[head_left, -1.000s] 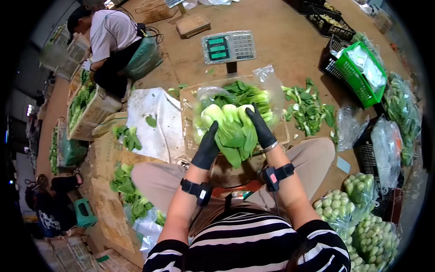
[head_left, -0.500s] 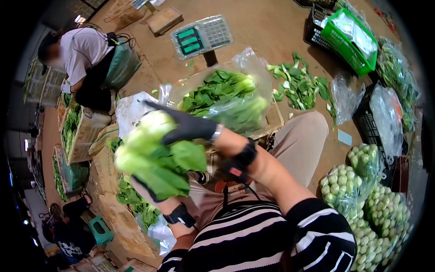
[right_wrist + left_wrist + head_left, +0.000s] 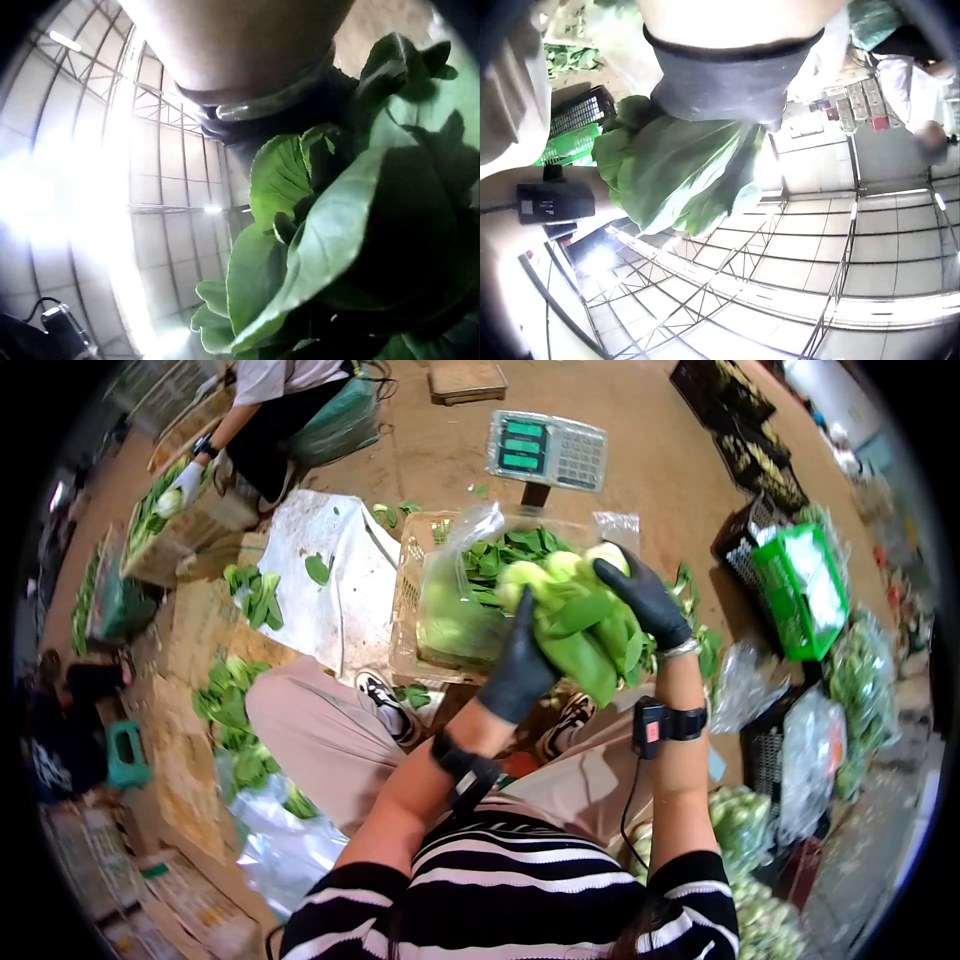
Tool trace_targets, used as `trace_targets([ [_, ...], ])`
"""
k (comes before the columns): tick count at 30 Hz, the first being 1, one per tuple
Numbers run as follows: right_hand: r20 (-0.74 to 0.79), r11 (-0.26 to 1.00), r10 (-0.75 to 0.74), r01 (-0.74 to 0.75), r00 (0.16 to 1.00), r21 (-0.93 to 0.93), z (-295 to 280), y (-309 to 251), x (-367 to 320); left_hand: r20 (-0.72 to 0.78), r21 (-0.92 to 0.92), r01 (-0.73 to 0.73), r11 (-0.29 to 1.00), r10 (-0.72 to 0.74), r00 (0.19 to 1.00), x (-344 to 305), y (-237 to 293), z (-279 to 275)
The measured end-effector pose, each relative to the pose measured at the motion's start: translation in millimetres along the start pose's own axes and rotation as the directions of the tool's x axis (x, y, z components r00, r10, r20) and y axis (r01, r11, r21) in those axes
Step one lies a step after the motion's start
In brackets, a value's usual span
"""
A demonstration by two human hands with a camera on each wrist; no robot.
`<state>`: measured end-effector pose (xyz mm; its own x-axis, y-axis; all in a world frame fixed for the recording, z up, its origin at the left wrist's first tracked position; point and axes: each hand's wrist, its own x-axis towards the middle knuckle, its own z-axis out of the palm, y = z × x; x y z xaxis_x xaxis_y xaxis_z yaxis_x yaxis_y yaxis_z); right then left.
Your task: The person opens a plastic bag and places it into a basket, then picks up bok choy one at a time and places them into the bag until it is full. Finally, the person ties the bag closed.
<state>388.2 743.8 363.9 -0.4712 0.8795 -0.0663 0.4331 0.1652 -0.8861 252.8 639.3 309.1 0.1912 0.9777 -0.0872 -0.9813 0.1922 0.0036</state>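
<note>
A bunch of bok choy (image 3: pixel 588 625) is held between both black-gloved hands in the head view, pale bases up and leaves hanging toward the person. The left hand (image 3: pixel 522 665) grips its left side, and the right hand (image 3: pixel 643 597) curls round its right side near the bases. Just behind it, a clear plastic bag (image 3: pixel 455 610) with more bok choy (image 3: pixel 500 563) lies in a shallow tan crate (image 3: pixel 404 630). Broad leaves (image 3: pixel 682 172) hang below the left glove in the left wrist view. In the right wrist view, leaves (image 3: pixel 322 232) hide most of the right hand.
A digital scale display (image 3: pixel 547 450) stands behind the crate. White sheeting (image 3: pixel 330 580) lies to the left, with loose greens (image 3: pixel 235 700) nearer the person. On the right are a green crate (image 3: pixel 800 590) and bagged vegetables (image 3: pixel 745 820). Another person (image 3: pixel 290 400) works at the back left.
Half a second ago the bok choy was over the left thigh, the right arm reaching across. Both hands have since carried it right, to the crate's right front. The head view has shifted too.
</note>
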Motion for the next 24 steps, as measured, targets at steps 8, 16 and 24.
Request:
trace_targets([
  [8,0.483,0.763,0.365,0.041,0.796,-0.645,2.5,-28.3,80.5,-0.012,-0.228,-0.061,0.972,0.060,0.998,27.2,6.5,-36.3],
  [16,0.755,0.895,-0.035,0.357,0.655,-0.268,85.5,-38.1,158.6,0.003,-0.215,-0.264,0.940,0.271,0.963,21.2,52.0,-63.7],
  [24,0.489,0.781,-0.218,0.451,0.845,-0.431,117.1,138.9,145.4,-0.289,-0.098,-0.234,0.967,0.197,0.937,75.8,24.1,-239.5],
])
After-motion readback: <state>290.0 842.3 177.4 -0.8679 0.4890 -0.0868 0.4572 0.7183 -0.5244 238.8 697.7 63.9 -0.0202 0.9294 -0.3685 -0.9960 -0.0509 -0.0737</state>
